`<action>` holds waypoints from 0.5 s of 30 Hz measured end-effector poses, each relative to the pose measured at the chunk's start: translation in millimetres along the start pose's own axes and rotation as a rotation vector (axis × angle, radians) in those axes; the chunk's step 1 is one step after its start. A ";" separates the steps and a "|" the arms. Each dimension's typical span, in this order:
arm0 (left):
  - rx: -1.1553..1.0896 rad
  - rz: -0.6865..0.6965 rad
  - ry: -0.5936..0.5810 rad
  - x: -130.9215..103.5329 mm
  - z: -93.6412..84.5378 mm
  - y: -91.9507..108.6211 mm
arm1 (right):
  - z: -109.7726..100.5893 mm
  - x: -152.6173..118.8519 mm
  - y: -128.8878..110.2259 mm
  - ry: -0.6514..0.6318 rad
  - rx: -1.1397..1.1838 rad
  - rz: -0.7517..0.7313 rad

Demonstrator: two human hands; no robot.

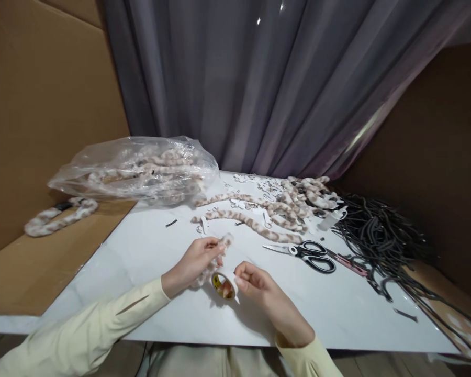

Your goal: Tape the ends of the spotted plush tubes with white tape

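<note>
My left hand [199,263] is closed on a fluffy white-and-brown fur strip [228,240], which also hangs below the fingers. My right hand [258,289] is curled, thumb and index finger pinched at the edge of a roll of tape [217,282] with a yellow inner core. The roll is tilted above the table, just below the fur strip. Whether a loose end of tape reaches the fur, I cannot tell. Farther right on the table lie black-and-white scissors [316,257], their blades pointing left.
Several fur strips [255,226] and small metal rings lie beyond my hands. A clear plastic bag [141,170] of fur strips stands back left, a fur loop [58,217] on cardboard beside it. At right are a white bottle [332,219] and a black cord heap [377,225].
</note>
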State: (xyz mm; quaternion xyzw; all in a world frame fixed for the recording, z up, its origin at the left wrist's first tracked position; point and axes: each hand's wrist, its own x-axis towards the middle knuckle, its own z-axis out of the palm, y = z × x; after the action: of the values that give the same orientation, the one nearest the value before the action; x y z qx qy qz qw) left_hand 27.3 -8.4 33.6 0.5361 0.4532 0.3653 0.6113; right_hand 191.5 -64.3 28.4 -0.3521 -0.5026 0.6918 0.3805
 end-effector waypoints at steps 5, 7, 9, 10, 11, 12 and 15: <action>-0.037 -0.050 -0.056 -2.0 0.4 -1.4 | 7.3 9.2 6.5 -0.008 0.026 -0.016; -0.057 -0.048 -0.074 -3.1 1.7 -5.1 | 8.5 11.2 11.6 0.015 0.047 -0.011; -0.099 -0.062 -0.095 -4.2 3.6 -9.2 | 10.1 12.9 16.1 0.043 0.044 0.003; -0.125 -0.077 -0.102 -4.5 4.4 -10.8 | 11.1 13.7 17.5 0.064 0.029 0.006; -0.148 -0.089 -0.100 -4.5 4.7 -11.7 | 12.1 14.4 18.3 0.089 0.009 0.006; -0.168 -0.101 -0.090 -4.2 4.5 -11.9 | 13.0 14.9 18.4 0.111 -0.005 0.002; -0.232 -0.170 -0.049 -1.4 0.9 -8.1 | 14.5 15.1 15.3 0.127 -0.019 -0.010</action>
State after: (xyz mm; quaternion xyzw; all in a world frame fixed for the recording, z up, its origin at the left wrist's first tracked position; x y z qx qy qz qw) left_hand 27.4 -11.3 25.9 0.4302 0.4366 0.3491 0.7089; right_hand 169.3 -60.4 15.7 -0.3964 -0.4857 0.6613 0.4119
